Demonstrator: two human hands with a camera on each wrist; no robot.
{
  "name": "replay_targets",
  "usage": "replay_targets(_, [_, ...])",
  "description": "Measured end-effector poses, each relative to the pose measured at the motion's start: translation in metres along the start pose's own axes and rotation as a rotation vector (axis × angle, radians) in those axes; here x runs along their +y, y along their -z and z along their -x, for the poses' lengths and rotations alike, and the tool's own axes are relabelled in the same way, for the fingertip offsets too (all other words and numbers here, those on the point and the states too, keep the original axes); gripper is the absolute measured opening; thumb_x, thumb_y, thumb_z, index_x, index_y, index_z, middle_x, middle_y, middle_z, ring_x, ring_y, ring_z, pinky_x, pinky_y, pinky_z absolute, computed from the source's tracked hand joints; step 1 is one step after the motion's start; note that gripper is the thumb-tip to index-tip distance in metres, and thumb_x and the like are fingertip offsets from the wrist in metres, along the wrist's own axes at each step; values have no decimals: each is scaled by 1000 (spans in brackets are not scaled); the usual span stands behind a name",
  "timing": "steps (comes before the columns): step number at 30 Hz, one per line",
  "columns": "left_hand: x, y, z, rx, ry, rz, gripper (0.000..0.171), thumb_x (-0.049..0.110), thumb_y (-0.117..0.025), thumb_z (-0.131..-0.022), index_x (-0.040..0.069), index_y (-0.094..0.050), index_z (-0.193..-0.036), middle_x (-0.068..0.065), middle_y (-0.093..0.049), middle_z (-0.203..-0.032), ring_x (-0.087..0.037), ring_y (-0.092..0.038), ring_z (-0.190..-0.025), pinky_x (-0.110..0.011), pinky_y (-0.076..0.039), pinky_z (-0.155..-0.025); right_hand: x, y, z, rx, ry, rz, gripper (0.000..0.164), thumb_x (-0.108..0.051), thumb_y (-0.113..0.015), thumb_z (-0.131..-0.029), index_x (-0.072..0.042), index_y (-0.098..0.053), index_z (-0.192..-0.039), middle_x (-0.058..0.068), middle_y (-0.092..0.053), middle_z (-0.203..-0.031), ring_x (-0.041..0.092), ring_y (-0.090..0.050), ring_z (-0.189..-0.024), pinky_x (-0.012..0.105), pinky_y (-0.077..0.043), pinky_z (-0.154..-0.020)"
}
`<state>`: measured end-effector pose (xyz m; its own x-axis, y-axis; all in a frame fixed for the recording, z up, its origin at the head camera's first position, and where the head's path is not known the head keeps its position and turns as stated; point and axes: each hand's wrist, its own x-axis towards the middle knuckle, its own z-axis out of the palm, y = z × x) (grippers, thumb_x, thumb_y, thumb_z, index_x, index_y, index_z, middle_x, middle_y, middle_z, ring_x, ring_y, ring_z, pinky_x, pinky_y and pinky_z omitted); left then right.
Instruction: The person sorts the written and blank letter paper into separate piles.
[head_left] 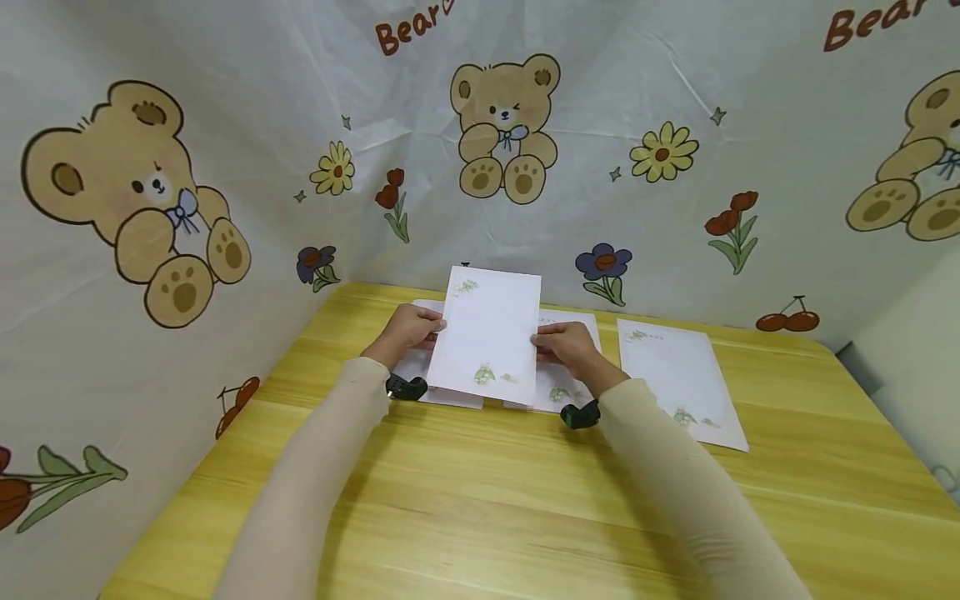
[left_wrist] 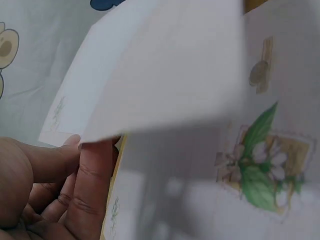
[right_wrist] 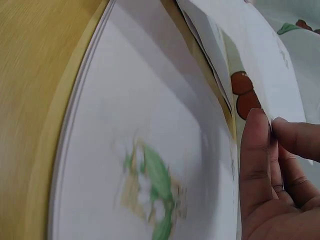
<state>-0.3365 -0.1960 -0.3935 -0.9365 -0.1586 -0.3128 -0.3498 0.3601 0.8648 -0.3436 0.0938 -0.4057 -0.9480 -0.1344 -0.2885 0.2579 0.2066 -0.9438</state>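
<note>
A white sheet of paper (head_left: pixel 491 333) with small green plant drawings is held up over the table, tilted toward me. My left hand (head_left: pixel 408 332) pinches its left edge between thumb and fingers, as the left wrist view also shows. At the opposite edge, my right hand (head_left: pixel 573 350) pinches the sheet the same way. Partly hidden behind it lie left papers (head_left: pixel 453 400) and middle papers (head_left: pixel 581 398) of like design. In the right wrist view, a pile of papers (right_wrist: pixel 135 110) shows several layered edges beneath the lifted sheet (right_wrist: pixel 270 70).
Farther right, another printed paper (head_left: pixel 675 375) lies on the wooden table (head_left: pixel 480 500). A white cloth (head_left: pixel 300 92) with bears and flowers hangs behind and to the left. Black wrist devices (head_left: pixel 581 415) sit under both wrists.
</note>
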Motion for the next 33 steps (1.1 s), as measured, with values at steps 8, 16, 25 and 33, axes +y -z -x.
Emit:
replay_targets(8, [-11,22,0,66,32,11,28,20,-66,-96,9,-68,-121,-10,-64,-117,-20,-62,-93,-25,-59,-73,-10,-28,-3,-16,33,38,34,-9,-68,-92,4,-63,-123,8,-68,-93,12,-69,-72,39,-61,-87])
replay_targets(16, [-26,39,0,90,41,-5,29,21,-63,-97,10,-67,-124,-10,-64,-116,-19,-60,-87,-23,-55,-68,-10,-51,-8,-35,20,52,30,-6,-70,-90,6,-65,-116,5,-69,-79,14,-70,-71,34,-64,-76])
replay_targets(25, [-41,46,-2,121,48,-20,27,20,-64,-96,7,-68,-120,-11,-66,-107,-16,-60,-77,-20,-52,-56,-7,-67,-14,-34,-28,81,25,-7,-73,-88,4,-66,-110,6,-70,-73,12,-70,-62,27,-63,-66])
replay_targets(33, [-49,43,-6,158,37,-32,27,18,-64,-96,5,-69,-119,-12,-66,-106,-13,-60,-72,-16,-50,-47,-6,-75,-17,-35,-53,127,23,-6,-73,-88,3,-67,-108,5,-67,-70,11,-68,-56,24,-61,-59])
